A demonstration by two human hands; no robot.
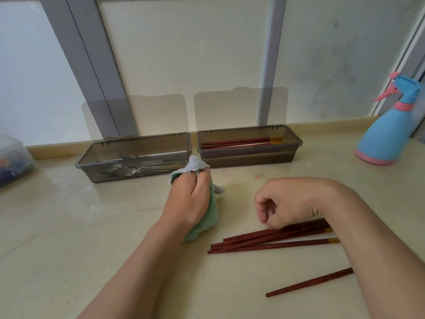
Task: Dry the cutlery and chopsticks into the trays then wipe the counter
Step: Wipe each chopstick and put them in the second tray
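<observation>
Gripping green cloth (213,214) in left hand (189,199), right hand (291,202) pinching chopsticks (259,238)

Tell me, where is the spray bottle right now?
In the head view, the blue and pink spray bottle stands upright at the far right of the counter, to the right of the chopstick tray.

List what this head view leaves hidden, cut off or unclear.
- Right hand: curled fingers hide whether it pinches a loose chopstick.
- Lone chopstick: far end hidden under the right forearm.
- Clear box: cut off by left edge, contents blurred.
- Cutlery count: pieces overlap behind the tinted tray wall.
</observation>
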